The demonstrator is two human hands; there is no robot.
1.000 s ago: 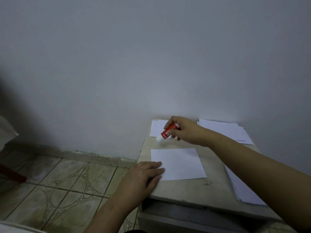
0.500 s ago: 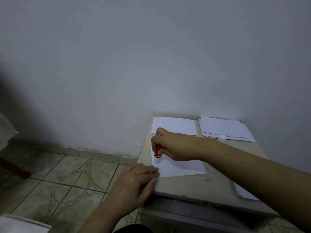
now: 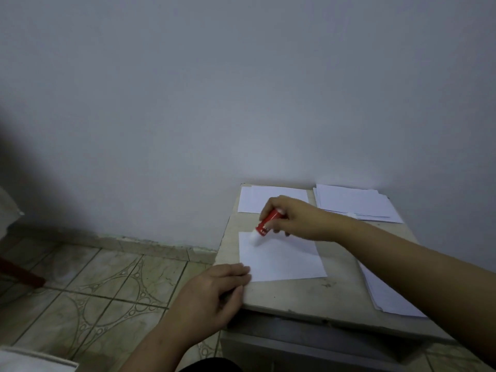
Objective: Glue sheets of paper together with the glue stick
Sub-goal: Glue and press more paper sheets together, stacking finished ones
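Note:
A white sheet of paper (image 3: 284, 260) lies in the middle of a small beige table (image 3: 308, 294). My right hand (image 3: 295, 218) grips a red glue stick (image 3: 268, 222), tilted down to the left, with its white tip on the sheet's far left corner. My left hand (image 3: 214, 296) lies flat at the table's left front edge, its straight fingers pressing the sheet's near left corner.
Another single sheet (image 3: 271, 198) lies at the table's far left by the wall. A stack of sheets (image 3: 357, 204) sits at the far right, and more sheets (image 3: 386, 296) lie along the right edge under my forearm. Tiled floor (image 3: 107, 285) lies to the left.
My right hand has moved the glue stick from the sheet's left edge up to its far left corner, and the stick now tilts with its white tip showing. My left hand stayed on the near corner.

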